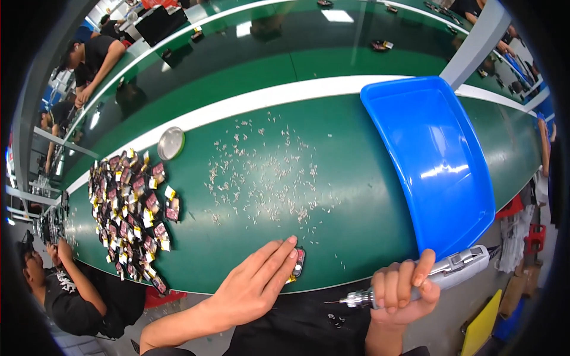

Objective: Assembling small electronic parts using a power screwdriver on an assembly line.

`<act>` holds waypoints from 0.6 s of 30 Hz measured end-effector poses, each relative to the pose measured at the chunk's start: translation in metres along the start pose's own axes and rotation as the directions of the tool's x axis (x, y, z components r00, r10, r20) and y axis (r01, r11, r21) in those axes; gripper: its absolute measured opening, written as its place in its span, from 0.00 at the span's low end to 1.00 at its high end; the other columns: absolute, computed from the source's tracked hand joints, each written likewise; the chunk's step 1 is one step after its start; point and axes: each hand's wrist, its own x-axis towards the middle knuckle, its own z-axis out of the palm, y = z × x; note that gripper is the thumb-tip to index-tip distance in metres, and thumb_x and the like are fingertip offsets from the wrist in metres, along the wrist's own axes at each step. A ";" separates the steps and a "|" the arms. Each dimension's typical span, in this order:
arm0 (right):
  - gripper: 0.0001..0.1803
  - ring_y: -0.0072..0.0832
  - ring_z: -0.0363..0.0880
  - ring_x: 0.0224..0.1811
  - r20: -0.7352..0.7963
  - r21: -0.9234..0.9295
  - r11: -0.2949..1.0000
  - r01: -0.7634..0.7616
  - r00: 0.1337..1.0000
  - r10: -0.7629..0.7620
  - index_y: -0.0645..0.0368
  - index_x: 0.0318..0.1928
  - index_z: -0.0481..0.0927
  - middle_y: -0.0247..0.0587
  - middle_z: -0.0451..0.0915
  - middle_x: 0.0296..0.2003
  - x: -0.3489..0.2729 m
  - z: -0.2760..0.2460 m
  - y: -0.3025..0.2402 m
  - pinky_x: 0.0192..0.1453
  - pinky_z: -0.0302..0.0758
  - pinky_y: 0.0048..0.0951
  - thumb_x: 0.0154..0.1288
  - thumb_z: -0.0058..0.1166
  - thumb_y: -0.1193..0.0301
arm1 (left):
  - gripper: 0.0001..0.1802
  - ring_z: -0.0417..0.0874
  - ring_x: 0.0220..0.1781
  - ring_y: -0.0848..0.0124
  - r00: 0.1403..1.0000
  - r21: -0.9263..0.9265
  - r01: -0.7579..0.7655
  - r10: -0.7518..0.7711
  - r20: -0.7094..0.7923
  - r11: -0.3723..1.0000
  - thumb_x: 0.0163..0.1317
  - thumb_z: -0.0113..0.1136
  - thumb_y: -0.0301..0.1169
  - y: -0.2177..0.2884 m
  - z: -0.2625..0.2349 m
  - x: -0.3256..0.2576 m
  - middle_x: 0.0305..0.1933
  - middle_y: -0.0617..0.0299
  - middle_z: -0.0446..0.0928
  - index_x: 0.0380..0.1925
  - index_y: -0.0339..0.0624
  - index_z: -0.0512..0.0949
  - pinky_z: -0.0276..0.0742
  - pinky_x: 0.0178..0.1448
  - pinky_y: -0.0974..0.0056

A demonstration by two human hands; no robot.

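- Two hands at the glossy green bench edge.
- Left hand: flat, fingers unclenched, pressing small dark red-faced part.
- Right hand: fist wrapped around slim silver rotary tool, needle-tipped.

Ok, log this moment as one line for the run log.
left hand: flat on small dark part at green table edge | right hand: gripping silver power tool | blue tray: empty

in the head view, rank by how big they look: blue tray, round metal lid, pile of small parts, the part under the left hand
1. blue tray
2. pile of small parts
3. round metal lid
4. small part under the left hand, partly covered
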 end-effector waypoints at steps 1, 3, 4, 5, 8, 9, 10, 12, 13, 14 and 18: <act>0.05 0.25 0.59 0.11 -0.012 -0.009 1.000 -0.005 1.000 0.005 0.58 0.35 0.65 0.34 0.63 0.13 -0.005 0.002 0.005 0.22 0.67 0.31 0.62 0.41 0.70 | 0.28 0.76 0.53 0.52 1.000 -0.015 0.003 -0.003 0.003 1.000 0.44 0.58 0.19 0.002 0.000 0.001 0.57 0.40 0.71 0.50 0.19 0.72 0.77 0.55 0.56; 0.05 0.25 0.61 0.13 0.004 -0.011 0.995 -0.095 0.995 0.095 0.58 0.35 0.65 0.34 0.63 0.13 -0.013 0.006 0.017 0.24 0.67 0.31 0.62 0.42 0.71 | 0.27 0.76 0.52 0.54 0.999 -0.188 0.046 -0.047 0.000 0.981 0.43 0.60 0.19 0.004 -0.002 0.005 0.55 0.41 0.73 0.48 0.20 0.73 0.79 0.52 0.58; 0.06 0.24 0.58 0.09 -0.038 -0.042 0.992 -0.115 0.993 0.113 0.58 0.32 0.64 0.34 0.61 0.11 -0.017 0.008 0.024 0.20 0.68 0.31 0.60 0.45 0.70 | 0.27 0.76 0.52 0.54 0.999 -0.198 0.047 -0.047 0.004 0.979 0.43 0.60 0.19 0.004 0.000 0.006 0.55 0.41 0.73 0.48 0.20 0.73 0.79 0.52 0.58; 0.06 0.24 0.58 0.10 -0.036 -0.062 0.986 -0.156 0.987 0.154 0.58 0.33 0.64 0.34 0.62 0.11 -0.022 0.009 0.029 0.20 0.68 0.32 0.60 0.44 0.70 | 0.25 0.77 0.51 0.54 0.999 -0.162 0.025 -0.031 -0.029 0.986 0.43 0.61 0.19 0.003 0.003 0.007 0.54 0.41 0.74 0.45 0.20 0.75 0.80 0.49 0.59; 0.04 0.25 0.60 0.10 -0.111 -0.094 0.965 -0.243 0.966 0.232 0.57 0.34 0.64 0.34 0.61 0.12 -0.035 0.017 0.046 0.23 0.68 0.32 0.61 0.41 0.70 | 0.21 0.78 0.49 0.56 0.997 -0.086 -0.031 0.024 -0.072 0.996 0.42 0.61 0.19 0.004 0.003 0.010 0.50 0.42 0.76 0.40 0.21 0.77 0.82 0.43 0.61; 0.04 0.26 0.61 0.11 -0.153 -0.109 0.959 -0.262 0.957 0.245 0.56 0.35 0.64 0.34 0.62 0.13 -0.038 0.019 0.052 0.24 0.68 0.31 0.62 0.41 0.70 | 0.19 0.78 0.48 0.56 0.994 -0.038 -0.062 0.058 -0.090 0.997 0.42 0.62 0.19 0.003 0.003 0.012 0.48 0.42 0.77 0.38 0.21 0.78 0.83 0.41 0.62; 0.04 0.26 0.61 0.12 -0.183 -0.116 0.955 -0.274 0.951 0.251 0.56 0.35 0.64 0.34 0.62 0.14 -0.040 0.021 0.058 0.25 0.68 0.31 0.63 0.41 0.70 | 0.17 0.80 0.45 0.56 0.985 0.034 -0.134 0.137 -0.103 0.990 0.43 0.61 0.22 0.001 0.005 0.013 0.45 0.42 0.79 0.35 0.22 0.79 0.83 0.41 0.62; 0.05 0.26 0.63 0.13 -0.229 -0.130 0.948 -0.291 0.939 0.257 0.56 0.36 0.65 0.34 0.64 0.15 -0.045 0.022 0.068 0.24 0.68 0.31 0.64 0.41 0.69 | 0.16 0.81 0.44 0.56 0.977 0.063 -0.165 0.172 -0.130 0.984 0.44 0.61 0.23 0.005 0.010 0.012 0.44 0.42 0.79 0.34 0.22 0.80 0.83 0.42 0.63; 0.05 0.26 0.63 0.13 -0.238 -0.135 0.946 -0.294 0.937 0.257 0.56 0.36 0.65 0.34 0.64 0.15 -0.047 0.020 0.070 0.24 0.68 0.31 0.64 0.41 0.69 | 0.16 0.81 0.44 0.56 0.967 0.103 -0.190 0.205 -0.155 0.976 0.45 0.60 0.24 0.006 0.012 0.011 0.42 0.42 0.80 0.34 0.22 0.80 0.83 0.43 0.63; 0.05 0.27 0.64 0.15 -0.238 -0.098 0.952 -0.290 0.936 0.261 0.57 0.38 0.65 0.36 0.64 0.16 -0.048 0.018 0.072 0.25 0.68 0.31 0.65 0.43 0.71 | 0.15 0.82 0.42 0.56 0.953 0.133 -0.228 0.249 -0.174 0.965 0.45 0.59 0.24 0.006 0.015 0.011 0.40 0.41 0.80 0.32 0.22 0.80 0.83 0.44 0.63; 0.05 0.27 0.65 0.17 -0.228 -0.057 0.958 -0.282 0.938 0.262 0.59 0.41 0.65 0.38 0.64 0.18 -0.048 0.015 0.074 0.26 0.67 0.30 0.67 0.44 0.73 | 0.17 0.82 0.39 0.56 0.963 0.072 -0.160 0.172 -0.206 0.984 0.41 0.63 0.20 0.011 0.016 0.009 0.42 0.42 0.80 0.34 0.21 0.79 0.83 0.39 0.62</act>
